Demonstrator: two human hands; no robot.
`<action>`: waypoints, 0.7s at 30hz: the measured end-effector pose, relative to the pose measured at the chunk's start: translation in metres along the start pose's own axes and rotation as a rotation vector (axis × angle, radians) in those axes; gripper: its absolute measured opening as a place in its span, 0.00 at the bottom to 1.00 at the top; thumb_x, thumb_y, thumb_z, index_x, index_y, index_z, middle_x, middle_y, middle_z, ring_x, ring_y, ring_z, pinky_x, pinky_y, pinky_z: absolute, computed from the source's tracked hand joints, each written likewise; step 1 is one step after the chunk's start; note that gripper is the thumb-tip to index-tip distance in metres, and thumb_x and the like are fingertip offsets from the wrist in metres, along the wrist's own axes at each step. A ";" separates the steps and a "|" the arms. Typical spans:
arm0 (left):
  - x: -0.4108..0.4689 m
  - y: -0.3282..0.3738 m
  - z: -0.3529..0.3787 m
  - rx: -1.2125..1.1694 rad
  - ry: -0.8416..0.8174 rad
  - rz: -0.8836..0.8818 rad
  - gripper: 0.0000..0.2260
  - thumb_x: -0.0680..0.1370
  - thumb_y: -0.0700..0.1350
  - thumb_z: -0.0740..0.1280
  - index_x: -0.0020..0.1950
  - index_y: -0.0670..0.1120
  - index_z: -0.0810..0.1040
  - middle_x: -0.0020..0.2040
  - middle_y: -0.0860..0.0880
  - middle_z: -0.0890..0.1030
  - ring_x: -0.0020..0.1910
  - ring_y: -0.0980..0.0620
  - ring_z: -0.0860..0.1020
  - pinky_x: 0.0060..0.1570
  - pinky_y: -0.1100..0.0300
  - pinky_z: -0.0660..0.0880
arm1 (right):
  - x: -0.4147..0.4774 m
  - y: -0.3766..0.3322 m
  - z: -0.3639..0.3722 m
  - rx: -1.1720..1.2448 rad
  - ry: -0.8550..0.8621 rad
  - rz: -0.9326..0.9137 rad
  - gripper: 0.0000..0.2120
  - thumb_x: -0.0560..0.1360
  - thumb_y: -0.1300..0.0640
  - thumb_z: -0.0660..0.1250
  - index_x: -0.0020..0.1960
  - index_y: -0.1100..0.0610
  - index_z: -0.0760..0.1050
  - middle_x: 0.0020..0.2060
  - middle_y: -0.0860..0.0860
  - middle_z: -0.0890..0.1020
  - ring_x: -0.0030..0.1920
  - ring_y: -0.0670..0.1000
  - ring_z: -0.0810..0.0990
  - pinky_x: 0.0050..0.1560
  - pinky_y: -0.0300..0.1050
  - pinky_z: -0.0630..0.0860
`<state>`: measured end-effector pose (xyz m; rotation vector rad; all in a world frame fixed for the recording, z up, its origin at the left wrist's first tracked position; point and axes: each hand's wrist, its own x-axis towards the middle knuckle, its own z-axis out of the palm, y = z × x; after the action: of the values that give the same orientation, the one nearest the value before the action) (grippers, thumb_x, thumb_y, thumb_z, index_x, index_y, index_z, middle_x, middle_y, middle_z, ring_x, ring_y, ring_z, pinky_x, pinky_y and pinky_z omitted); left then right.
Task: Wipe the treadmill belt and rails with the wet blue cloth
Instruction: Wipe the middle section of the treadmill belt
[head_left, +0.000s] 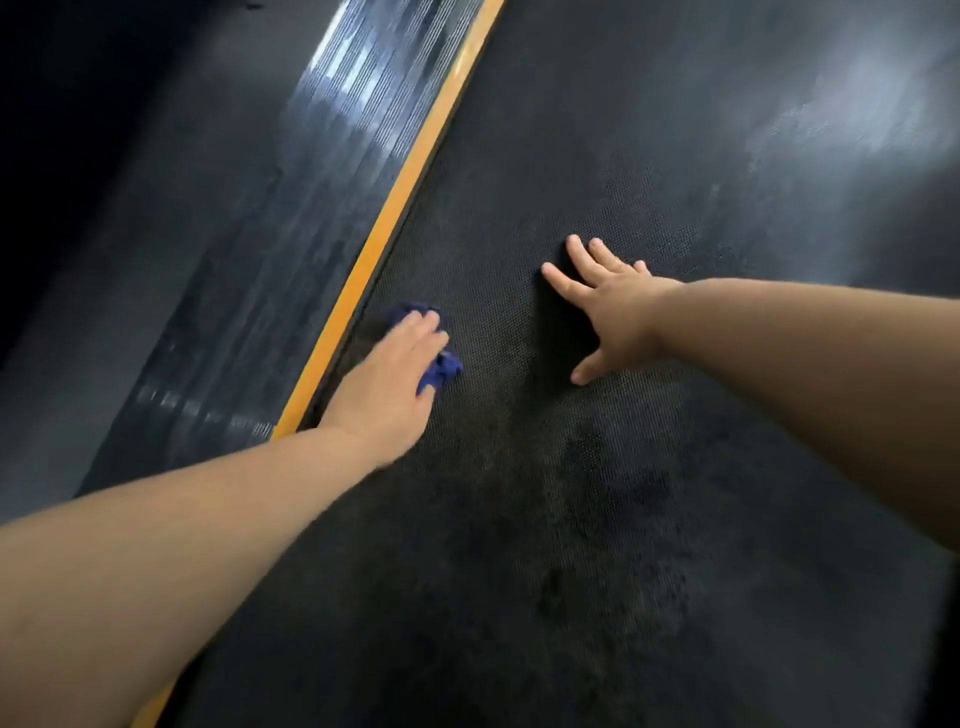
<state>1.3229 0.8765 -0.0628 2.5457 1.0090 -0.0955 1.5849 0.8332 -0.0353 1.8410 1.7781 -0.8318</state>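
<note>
1. L hand (387, 374): palm down on the blue cloth (442, 370). Fingers (421, 332) are fairly straight and close together, pressing flat on the cloth, not curled round it.
2. Cloth vs L fingers: bunched under the fingers and palm. One lump shows just past the fingertips, another sticks out at the thumb side. The rest is hidden by the hand.
3. Cloth axis: crumpled, w/ no clear front or end. The two visible lumps line up roughly along the hand's length, fingertips to thumb side, so the long axis seems to follow the fingers. Full outline can't be told.
4. Cloth place: on the treadmill belt (571, 519), just beside the yellow strip (400, 202) on the little-finger side of the L hand. Touching the strip or not: can't tell. The ribbed side rail (291, 218) lies beyond the strip.
5. R hand (613, 317): flat on the belt, fingers (582, 254) spread wide and straight, thumb out, holding nothing. It is well apart from the cloth, w/ bare belt between.
6. Belt: darker, wet-looking patches near the forearms, behind both hands.
</note>
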 end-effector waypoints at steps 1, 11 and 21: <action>-0.015 0.002 -0.005 0.027 -0.103 0.136 0.26 0.81 0.43 0.59 0.78 0.47 0.53 0.78 0.52 0.49 0.76 0.56 0.44 0.69 0.67 0.34 | -0.003 -0.002 -0.002 0.006 0.008 0.009 0.58 0.66 0.36 0.72 0.76 0.48 0.31 0.74 0.53 0.31 0.75 0.56 0.34 0.73 0.62 0.46; 0.055 0.001 -0.008 -0.054 0.006 -0.058 0.26 0.81 0.41 0.59 0.77 0.42 0.53 0.78 0.40 0.47 0.77 0.43 0.45 0.73 0.55 0.46 | -0.090 -0.027 0.093 0.484 0.191 0.530 0.50 0.69 0.30 0.63 0.77 0.46 0.36 0.76 0.52 0.36 0.76 0.57 0.37 0.73 0.62 0.48; 0.036 0.002 -0.003 0.060 -0.183 0.450 0.27 0.77 0.38 0.65 0.75 0.43 0.62 0.77 0.40 0.53 0.76 0.41 0.52 0.72 0.44 0.57 | -0.132 -0.098 0.141 0.704 0.186 0.758 0.51 0.69 0.30 0.64 0.75 0.43 0.32 0.75 0.55 0.32 0.75 0.62 0.36 0.73 0.63 0.53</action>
<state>1.3502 0.8997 -0.0665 2.6920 0.3566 -0.2277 1.4731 0.6478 -0.0371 2.8266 0.7275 -1.0445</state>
